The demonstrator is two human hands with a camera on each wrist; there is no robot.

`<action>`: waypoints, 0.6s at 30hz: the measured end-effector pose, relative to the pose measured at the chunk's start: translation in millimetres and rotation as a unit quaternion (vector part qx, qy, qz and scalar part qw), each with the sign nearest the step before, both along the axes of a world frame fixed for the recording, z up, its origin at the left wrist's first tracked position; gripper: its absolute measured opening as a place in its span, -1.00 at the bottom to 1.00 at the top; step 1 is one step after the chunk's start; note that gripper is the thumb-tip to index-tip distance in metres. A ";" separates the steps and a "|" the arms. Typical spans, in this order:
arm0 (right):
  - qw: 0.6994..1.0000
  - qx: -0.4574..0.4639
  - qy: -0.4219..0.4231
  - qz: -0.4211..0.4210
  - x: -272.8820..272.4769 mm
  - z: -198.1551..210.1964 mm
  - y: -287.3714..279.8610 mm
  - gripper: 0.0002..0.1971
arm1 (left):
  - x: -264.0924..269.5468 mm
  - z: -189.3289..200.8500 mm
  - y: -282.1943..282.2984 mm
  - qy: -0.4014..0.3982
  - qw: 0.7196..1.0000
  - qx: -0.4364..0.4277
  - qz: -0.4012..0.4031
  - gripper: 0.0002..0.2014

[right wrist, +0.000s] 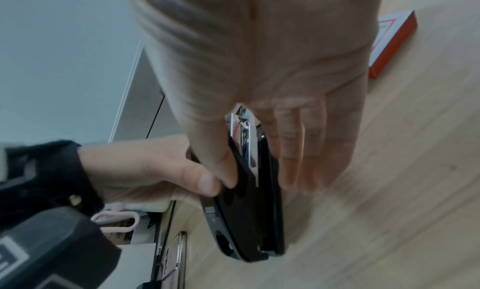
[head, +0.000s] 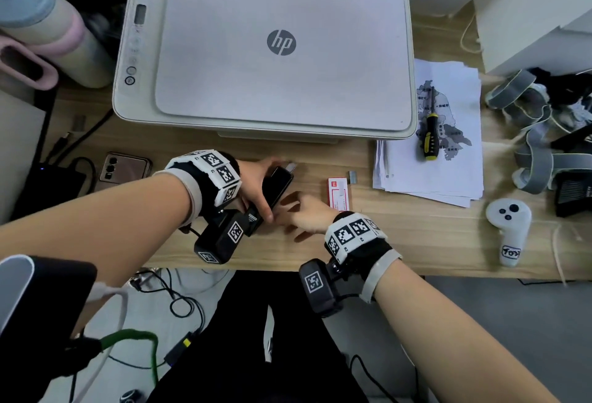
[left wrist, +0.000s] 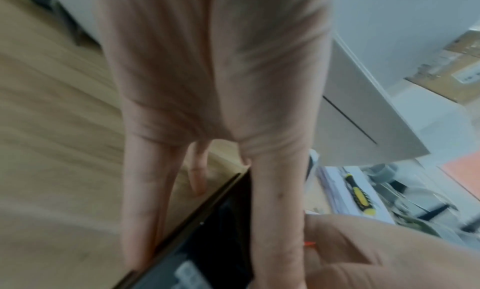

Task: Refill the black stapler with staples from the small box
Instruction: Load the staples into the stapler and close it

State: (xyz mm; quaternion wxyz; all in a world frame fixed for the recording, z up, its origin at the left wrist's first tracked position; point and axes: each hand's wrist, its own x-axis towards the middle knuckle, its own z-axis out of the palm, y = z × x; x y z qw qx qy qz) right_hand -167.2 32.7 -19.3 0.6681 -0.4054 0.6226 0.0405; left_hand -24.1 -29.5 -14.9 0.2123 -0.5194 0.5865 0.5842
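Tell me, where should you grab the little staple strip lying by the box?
Probably by its two long sides, pinched from above. The strip lies flat on the desk, apart from the box, so only its top and sides are reachable.

Head view looks steeply down from above desk (head: pixel 400 236), both forearms in frame; left wrist view sits close behind left hand (left wrist: pixel 213 88), facing along fingers; right wrist view likewise behind right hand (right wrist: pixel 259 57); all three share black stapler (head: pixel 278 186).
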 end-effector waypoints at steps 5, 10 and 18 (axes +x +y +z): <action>1.000 -0.030 -0.007 0.001 3.2 6.5 -3.8 -0.91 | 8.4 3.0 7.4 0.011 0.998 -0.008 0.058 0.27; 0.999 -0.042 0.014 -0.025 12.6 12.9 -6.5 -0.69 | 4.2 -0.5 17.9 0.059 0.991 0.001 0.122 0.27; 0.931 -0.223 0.230 0.174 11.1 7.6 -12.1 -0.55 | 7.6 -7.1 27.5 0.119 0.975 0.038 0.183 0.15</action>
